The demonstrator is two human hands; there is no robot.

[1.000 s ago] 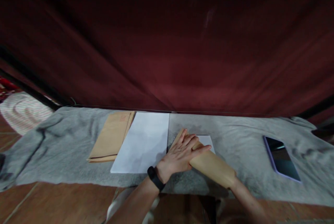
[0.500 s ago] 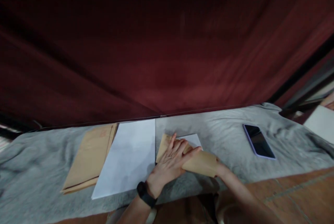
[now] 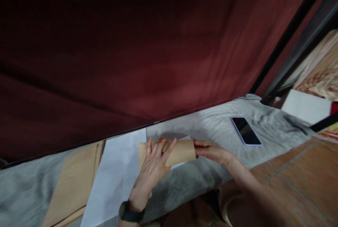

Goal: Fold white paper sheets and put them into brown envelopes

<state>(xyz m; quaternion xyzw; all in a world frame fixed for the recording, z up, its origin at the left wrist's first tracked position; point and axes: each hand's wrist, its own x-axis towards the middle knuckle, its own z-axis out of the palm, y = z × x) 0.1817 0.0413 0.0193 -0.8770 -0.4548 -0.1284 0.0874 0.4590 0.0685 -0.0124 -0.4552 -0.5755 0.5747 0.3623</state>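
My left hand [image 3: 155, 161] lies with its fingers spread across a folded piece of brown paper [image 3: 183, 151]. The wrist wears a dark watch. At the right end of the brown paper is my right hand [image 3: 211, 152], its fingers stretched out toward the left and their tips hidden inside the open end. White paper [image 3: 177, 165] shows from under the brown piece along its near edge, and a corner of white also shows behind it. Whether the brown paper is a bag or an envelope I cannot tell.
Left of my hands lie a large white sheet [image 3: 113, 181] and a stack of brown paper [image 3: 74, 181]. A phone [image 3: 246, 131] in a purple case rests at the right on the grey cloth [image 3: 211, 123]. Dark red fabric [image 3: 158, 61] rises behind; orange floor tiles [image 3: 298, 170] show at right.
My right hand has drawn rightward out of the brown paper, which covered it to the wrist before. The brown paper now lies straighter across. The view has turned to the right.
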